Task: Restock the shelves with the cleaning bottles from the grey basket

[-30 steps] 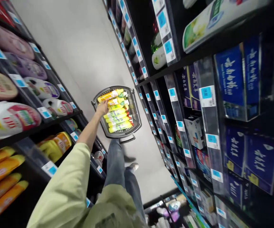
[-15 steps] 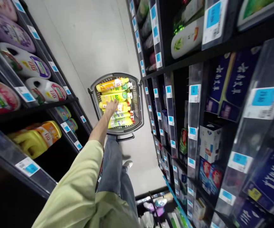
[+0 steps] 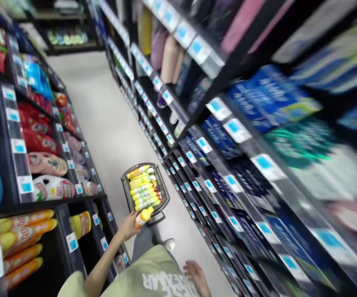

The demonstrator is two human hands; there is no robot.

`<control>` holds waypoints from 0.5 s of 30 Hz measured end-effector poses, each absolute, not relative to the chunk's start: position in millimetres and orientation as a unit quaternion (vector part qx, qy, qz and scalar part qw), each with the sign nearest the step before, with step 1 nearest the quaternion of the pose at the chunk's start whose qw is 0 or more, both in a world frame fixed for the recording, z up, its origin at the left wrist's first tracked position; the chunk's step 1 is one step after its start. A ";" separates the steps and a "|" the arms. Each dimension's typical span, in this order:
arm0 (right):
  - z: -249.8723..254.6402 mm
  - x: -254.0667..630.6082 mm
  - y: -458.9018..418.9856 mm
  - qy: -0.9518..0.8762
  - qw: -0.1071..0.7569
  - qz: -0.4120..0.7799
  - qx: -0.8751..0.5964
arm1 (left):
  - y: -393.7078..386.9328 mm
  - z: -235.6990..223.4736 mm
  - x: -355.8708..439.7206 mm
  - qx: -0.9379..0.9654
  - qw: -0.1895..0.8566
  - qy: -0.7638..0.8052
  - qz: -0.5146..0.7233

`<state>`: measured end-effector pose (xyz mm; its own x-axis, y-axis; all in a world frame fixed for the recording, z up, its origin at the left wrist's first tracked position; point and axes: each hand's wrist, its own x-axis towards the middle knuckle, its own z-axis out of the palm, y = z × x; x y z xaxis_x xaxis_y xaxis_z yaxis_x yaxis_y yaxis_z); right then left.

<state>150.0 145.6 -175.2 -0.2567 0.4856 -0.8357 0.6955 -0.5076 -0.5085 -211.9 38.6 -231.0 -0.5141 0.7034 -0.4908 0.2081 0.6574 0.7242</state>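
My left hand (image 3: 129, 226) is closed around an orange bottle with a yellow top (image 3: 144, 217), held just above the near edge of a dark shopping basket (image 3: 164, 185) on the floor. Inside the basket several yellow and orange bottles (image 3: 143, 187) lie side by side, some with red or white caps. Low at the front of my body, my right hand (image 3: 195, 275) is empty, its fingers apart and slightly curled.
On the left, shelves hold orange bottles with yellow caps (image 3: 26, 231), white jugs (image 3: 53, 187) and red packs. Tall shelving (image 3: 215, 181) with boxes and blue price tags lines the right. A pale floor (image 3: 104, 111) runs between them toward another shelf (image 3: 68, 37).
My left hand has drawn back from the bottles in the basket and now has an orange bottle in it. The right hand has come into view. My view has tilted up along the aisle.
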 end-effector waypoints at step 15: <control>-114.5 218.1 130.8 0.516 -0.220 -0.715 0.417 | 63.6 -87.3 -14.3 0.179 0.426 0.728 0.506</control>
